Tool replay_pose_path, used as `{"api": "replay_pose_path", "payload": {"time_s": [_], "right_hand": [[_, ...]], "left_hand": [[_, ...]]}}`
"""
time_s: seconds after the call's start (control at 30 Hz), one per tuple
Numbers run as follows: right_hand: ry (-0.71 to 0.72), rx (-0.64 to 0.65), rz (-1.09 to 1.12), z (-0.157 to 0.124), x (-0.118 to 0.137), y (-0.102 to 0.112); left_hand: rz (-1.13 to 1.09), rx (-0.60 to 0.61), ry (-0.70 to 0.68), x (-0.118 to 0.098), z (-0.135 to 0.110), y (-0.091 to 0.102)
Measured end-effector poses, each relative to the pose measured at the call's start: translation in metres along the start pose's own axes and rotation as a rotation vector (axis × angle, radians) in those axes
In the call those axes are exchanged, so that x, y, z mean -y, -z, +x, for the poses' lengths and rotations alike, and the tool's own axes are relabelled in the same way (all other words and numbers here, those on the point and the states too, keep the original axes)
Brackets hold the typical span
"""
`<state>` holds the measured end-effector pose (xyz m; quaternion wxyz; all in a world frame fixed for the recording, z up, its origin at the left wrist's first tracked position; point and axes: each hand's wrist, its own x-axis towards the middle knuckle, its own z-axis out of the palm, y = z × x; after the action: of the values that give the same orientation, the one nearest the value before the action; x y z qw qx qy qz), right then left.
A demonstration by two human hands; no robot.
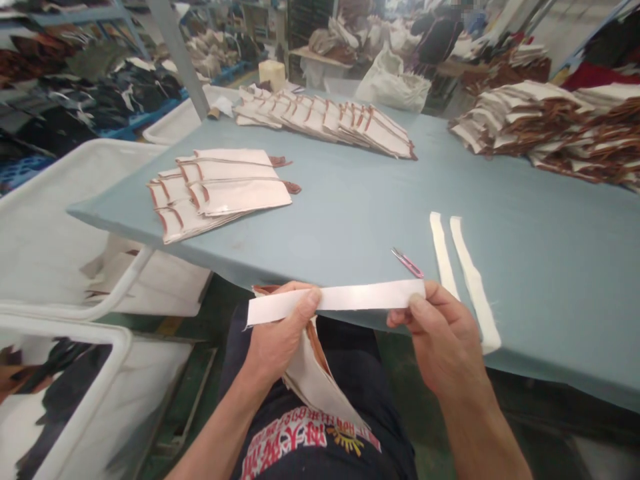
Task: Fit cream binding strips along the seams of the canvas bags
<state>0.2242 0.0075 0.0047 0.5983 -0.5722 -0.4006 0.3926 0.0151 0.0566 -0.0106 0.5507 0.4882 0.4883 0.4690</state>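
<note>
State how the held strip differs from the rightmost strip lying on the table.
The held strip runs straight between the left hand and right hand; the rightmost strip lies slightly bent on the table. The held strip looks whiter, the rightmost strip creamier. Both are long, narrow and pale.

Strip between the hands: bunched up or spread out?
Spread out: the white strip runs flat and nearly straight between left hand and right hand, broad face showing.
</note>
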Motion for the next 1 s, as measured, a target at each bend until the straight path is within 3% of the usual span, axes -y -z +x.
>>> {"api": "replay_pose_path", "payload": {"time_s": [0.17,0.3,0.4,0.47,0.57,0.67,0.77,0.87,1.0], "right_hand": [[-0.034,-0.112,-0.09,-0.007,-0.023,0.009],[-0.126,0.044,-0.264,-0.024,-0.053,0.011],[-0.225,0.196,-0.42,-0.037,-0.06,0.012],[-0.238,0.198,-0.539,-0.037,-0.053,0.014],[-0.1,0.142,-0.618,-0.025,-0.023,0.009],[0.083,0.35,-0.523,-0.011,0.013,-0.013],[0.129,0.506,-0.45,-0.005,0.039,-0.046],[0.176,0.489,-0.39,-0.01,0.046,-0.072],[0.125,0.463,-0.304,-0.019,0.044,-0.083]], "left_hand": [[-0.008,0.129,0.042,-0.016,-0.006,0.004],[-0.133,0.081,0.037,-0.014,-0.006,0.003],[-0.154,0.124,0.014,-0.014,-0.009,0.001],[-0.1,0.189,-0.021,-0.018,-0.013,-0.001],[0.019,0.237,-0.12,-0.026,-0.02,-0.004],[0.151,0.292,-0.179,-0.03,-0.027,-0.006],[0.188,0.351,-0.185,-0.027,-0.034,-0.007],[0.185,0.34,-0.19,-0.021,-0.039,-0.005],[0.203,0.319,-0.138,-0.017,-0.043,-0.002]]}}
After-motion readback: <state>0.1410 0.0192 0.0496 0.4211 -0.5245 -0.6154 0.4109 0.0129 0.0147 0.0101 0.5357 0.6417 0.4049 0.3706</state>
